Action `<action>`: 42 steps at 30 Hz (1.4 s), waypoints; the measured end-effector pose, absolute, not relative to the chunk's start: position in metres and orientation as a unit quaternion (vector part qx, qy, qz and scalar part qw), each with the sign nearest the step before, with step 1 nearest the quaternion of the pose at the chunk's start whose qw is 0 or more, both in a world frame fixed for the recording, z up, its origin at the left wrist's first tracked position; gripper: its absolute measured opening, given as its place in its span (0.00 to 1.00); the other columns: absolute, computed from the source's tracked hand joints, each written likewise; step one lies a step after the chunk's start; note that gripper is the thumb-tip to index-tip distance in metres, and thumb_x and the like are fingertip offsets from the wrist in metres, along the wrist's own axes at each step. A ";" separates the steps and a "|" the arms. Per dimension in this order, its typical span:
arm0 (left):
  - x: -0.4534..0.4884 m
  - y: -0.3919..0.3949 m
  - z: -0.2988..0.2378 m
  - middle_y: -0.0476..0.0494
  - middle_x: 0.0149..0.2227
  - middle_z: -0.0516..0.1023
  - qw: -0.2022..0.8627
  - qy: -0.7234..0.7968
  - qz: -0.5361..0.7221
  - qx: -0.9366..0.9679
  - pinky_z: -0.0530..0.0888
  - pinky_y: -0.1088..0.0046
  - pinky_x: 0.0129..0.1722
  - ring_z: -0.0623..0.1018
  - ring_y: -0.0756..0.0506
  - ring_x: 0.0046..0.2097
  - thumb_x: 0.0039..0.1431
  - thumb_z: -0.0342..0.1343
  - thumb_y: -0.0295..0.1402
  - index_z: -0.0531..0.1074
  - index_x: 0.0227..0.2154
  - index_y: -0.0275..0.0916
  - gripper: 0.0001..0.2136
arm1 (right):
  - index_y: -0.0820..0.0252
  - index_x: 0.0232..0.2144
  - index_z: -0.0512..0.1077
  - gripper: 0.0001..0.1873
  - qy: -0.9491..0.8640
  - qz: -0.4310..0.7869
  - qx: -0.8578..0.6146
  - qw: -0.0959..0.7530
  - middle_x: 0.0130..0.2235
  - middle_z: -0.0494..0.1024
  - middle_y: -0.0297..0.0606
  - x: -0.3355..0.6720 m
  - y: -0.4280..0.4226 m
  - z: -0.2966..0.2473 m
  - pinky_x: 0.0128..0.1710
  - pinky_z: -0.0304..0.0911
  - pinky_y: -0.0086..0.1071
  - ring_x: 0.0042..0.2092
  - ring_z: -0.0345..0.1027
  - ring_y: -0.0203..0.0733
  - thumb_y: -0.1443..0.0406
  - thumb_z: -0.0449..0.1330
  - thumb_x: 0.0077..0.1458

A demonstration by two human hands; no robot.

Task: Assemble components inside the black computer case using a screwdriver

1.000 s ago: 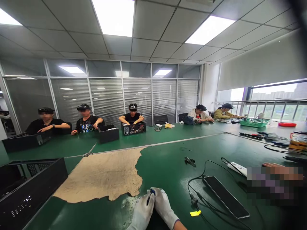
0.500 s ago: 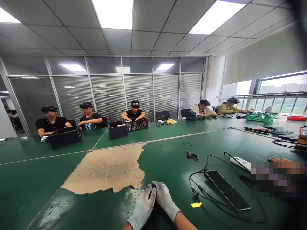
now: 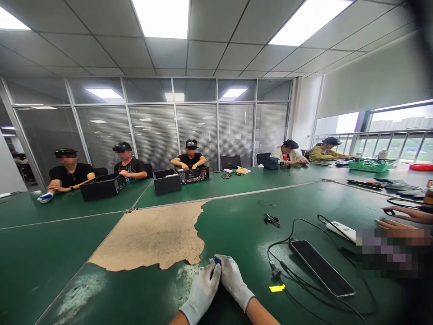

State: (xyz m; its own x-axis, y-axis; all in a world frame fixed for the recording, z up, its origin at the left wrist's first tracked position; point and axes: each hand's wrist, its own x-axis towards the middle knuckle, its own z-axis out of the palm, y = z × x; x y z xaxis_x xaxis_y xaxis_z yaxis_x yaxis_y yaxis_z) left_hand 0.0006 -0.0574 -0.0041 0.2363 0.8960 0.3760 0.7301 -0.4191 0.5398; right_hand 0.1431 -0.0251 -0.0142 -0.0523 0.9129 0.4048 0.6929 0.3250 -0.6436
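Both of my hands wear light grey gloves and rest together at the near edge of the green table [image 3: 237, 225]. My left hand [image 3: 203, 286] is closed, its fingers curled against the other hand. My right hand [image 3: 232, 280] is also closed, fingertips bent inward, with a bit of dark blue showing at them. Whether anything is between the fingers is hidden. Just beyond them lies a bare tan patch [image 3: 152, 234] with a ragged edge in the tabletop. To the right is a black-screened phone [image 3: 321, 266] beside a black cable [image 3: 293, 225] with a yellow tag [image 3: 276, 288].
A small black object [image 3: 271, 220] and a white device [image 3: 341, 231] lie farther right. Another person's hand [image 3: 411, 214] reaches in at the right edge. Several people sit across, with black boxes [image 3: 167, 183]. A green basket [image 3: 372, 165] stands at the far right.
My hands have barely moved. At the far left, a person's gloved hand has moved left, and the black box there sits farther right. A co-worker's second hand now shows at the right edge.
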 end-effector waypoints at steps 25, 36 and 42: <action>0.007 -0.072 0.027 0.35 0.50 0.83 0.193 0.561 0.311 0.742 0.75 0.63 0.56 0.82 0.38 0.52 0.71 0.36 0.52 0.80 0.48 0.40 0.29 | 0.59 0.31 0.80 0.15 -0.700 0.125 -0.563 0.421 0.35 0.84 0.47 0.142 -0.031 -0.002 0.43 0.73 0.38 0.38 0.79 0.50 0.61 0.54 0.60; 0.008 -0.070 0.028 0.37 0.44 0.85 0.171 0.547 0.342 0.745 0.79 0.64 0.48 0.84 0.39 0.46 0.72 0.38 0.46 0.81 0.45 0.43 0.25 | 0.57 0.41 0.80 0.16 -0.695 0.097 -0.578 0.417 0.41 0.84 0.47 0.141 -0.027 -0.013 0.47 0.72 0.38 0.44 0.79 0.50 0.60 0.54 0.64; 0.010 -0.076 0.011 0.40 0.34 0.84 0.156 0.525 0.324 0.771 0.79 0.65 0.42 0.83 0.40 0.39 0.73 0.39 0.46 0.81 0.36 0.46 0.25 | 0.61 0.57 0.71 0.23 -0.756 -0.001 -0.544 0.365 0.56 0.77 0.52 0.112 0.051 0.059 0.57 0.66 0.41 0.57 0.71 0.53 0.55 0.58 0.65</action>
State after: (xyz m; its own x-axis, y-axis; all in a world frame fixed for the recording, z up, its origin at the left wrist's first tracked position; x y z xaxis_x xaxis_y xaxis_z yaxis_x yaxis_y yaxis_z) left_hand 0.0097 -0.0760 0.0112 0.2378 0.9111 0.3366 0.7093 -0.3997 0.5807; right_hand 0.1123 0.0513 0.0592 -0.1418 0.8209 0.5531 0.8225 0.4086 -0.3956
